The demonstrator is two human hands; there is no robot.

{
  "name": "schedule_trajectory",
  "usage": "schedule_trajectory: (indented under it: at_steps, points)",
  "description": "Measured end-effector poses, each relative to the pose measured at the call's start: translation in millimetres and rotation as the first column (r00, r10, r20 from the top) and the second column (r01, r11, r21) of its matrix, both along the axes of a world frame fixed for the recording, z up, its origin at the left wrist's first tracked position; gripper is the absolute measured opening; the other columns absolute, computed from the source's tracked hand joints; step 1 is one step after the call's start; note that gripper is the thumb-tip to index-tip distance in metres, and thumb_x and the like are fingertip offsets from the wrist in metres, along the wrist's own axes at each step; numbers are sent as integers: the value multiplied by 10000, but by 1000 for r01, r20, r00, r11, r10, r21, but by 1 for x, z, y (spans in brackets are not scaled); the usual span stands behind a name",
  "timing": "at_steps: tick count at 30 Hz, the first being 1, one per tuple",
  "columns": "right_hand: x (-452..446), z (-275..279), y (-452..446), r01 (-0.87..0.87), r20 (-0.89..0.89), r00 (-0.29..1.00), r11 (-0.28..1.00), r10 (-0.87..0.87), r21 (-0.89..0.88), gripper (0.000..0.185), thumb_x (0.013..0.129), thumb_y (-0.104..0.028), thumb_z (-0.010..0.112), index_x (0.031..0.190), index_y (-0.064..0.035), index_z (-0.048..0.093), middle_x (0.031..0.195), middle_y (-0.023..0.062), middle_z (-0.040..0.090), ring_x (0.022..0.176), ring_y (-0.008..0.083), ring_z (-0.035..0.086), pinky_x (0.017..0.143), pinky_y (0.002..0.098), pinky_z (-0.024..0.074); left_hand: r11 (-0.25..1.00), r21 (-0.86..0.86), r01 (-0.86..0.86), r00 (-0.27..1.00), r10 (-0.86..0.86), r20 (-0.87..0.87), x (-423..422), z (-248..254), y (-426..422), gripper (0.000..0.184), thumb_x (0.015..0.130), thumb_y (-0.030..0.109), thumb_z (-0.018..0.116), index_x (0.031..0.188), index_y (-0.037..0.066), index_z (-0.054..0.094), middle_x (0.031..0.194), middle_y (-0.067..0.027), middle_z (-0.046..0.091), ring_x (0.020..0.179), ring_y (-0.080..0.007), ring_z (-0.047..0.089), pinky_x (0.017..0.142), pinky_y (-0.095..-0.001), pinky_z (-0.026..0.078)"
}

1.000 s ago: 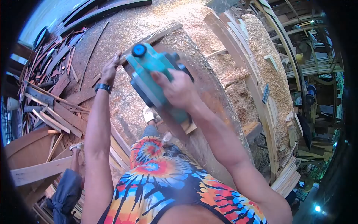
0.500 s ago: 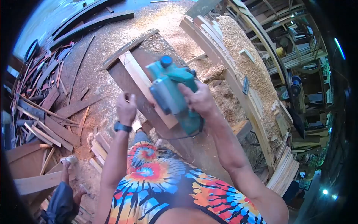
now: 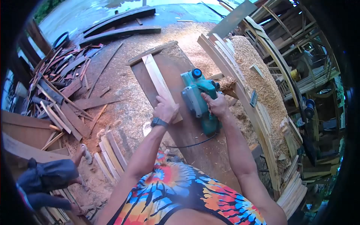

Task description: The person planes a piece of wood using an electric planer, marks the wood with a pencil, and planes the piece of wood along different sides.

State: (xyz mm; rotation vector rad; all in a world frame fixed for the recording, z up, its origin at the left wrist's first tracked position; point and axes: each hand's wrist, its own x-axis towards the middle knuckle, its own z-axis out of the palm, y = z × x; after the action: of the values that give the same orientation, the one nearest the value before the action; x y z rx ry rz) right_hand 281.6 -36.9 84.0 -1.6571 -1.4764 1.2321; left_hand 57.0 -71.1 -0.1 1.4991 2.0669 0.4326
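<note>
A teal electric planer (image 3: 198,99) rests on the brown workbench board (image 3: 187,144), to the right of a pale wooden strip (image 3: 155,73). My right hand (image 3: 216,105) is closed around the planer's rear handle. My left hand (image 3: 165,109), with a dark watch at the wrist, grips the strip near its closer end, fingers over its edge. The strip's far end lies against a wooden crosspiece (image 3: 152,53) at the top of the board. From the planer a dark cord (image 3: 191,145) curves across the bench.
Wood shavings (image 3: 258,75) are heaped at the right behind long planks (image 3: 240,95). Scrap wood (image 3: 62,101) covers the ground at left. At lower left another person's legs (image 3: 52,176) are visible. Cut strips (image 3: 108,152) stand beside my left arm.
The planer has moved off the strip onto the bench board at its right, still in my right hand. My left hand has come from beside the board onto the strip.
</note>
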Motion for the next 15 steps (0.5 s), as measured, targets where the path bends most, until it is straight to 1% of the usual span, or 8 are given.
schedule_trajectory:
  at_steps: [2,5,6,9,10,13,14,15]
  points:
    - [3,2,0,-18,-57,998,1000,17,-18,292,931,-365,767,935,-77,724,624,-49,575,531,50,514,473,263,398,996,85,-18,999,21,-30,-1,9,-5,838,835,531,660,1317,-119,443,1085,-325,675,934,-444,708,781,-514,587]
    - [9,-4,3,-11,-85,996,999,7,-44,302,926,-367,770,981,-72,740,637,-43,599,548,57,533,497,270,422,988,-15,-156,978,157,140,-10,-6,-22,810,786,522,739,1224,-119,509,1089,-325,670,964,-439,702,804,-502,580]
    - [11,-12,6,-25,-18,1000,999,25,31,329,913,-368,780,1046,-68,753,700,-17,665,601,81,581,567,291,480,962,71,-263,935,236,265,-11,-18,-26,716,745,439,822,1120,-115,565,1072,-292,683,956,-387,717,814,-457,582]
    - [9,-10,4,-35,-33,999,998,37,57,395,886,-398,798,1088,-62,755,794,32,724,690,118,639,661,322,527,900,-28,-435,673,345,654,-15,-32,-41,665,755,325,846,1152,-128,563,1059,-246,695,931,-314,722,789,-411,591]
    - [10,-12,6,-31,-17,999,996,32,78,406,879,-409,800,1085,-62,755,817,47,732,708,128,649,677,329,533,872,-68,-484,549,363,753,-13,-36,-43,594,813,239,821,1196,-125,551,1057,-191,694,895,-237,713,755,-357,594]
    - [10,-16,6,-33,-2,999,994,34,99,438,863,-440,803,1079,-61,756,866,84,747,746,153,673,710,345,544,894,-27,-446,404,228,886,-22,-22,-37,352,909,197,729,1094,-82,619,1012,-120,709,834,-201,715,718,-335,592]
    - [11,-11,4,-41,-18,999,996,42,83,448,859,-449,801,1079,-61,755,868,90,747,749,159,676,712,347,544,861,-70,-503,315,258,913,-24,-22,-26,256,946,171,667,1055,-59,637,968,-101,700,811,-206,711,712,-356,600]
    - [12,-8,4,-48,-30,998,997,51,67,458,855,-458,800,1078,-61,754,870,97,746,753,165,679,714,349,545,894,-30,-447,339,200,919,-29,-5,-20,242,978,166,572,1066,-50,636,932,-109,687,777,-220,705,736,-390,608]
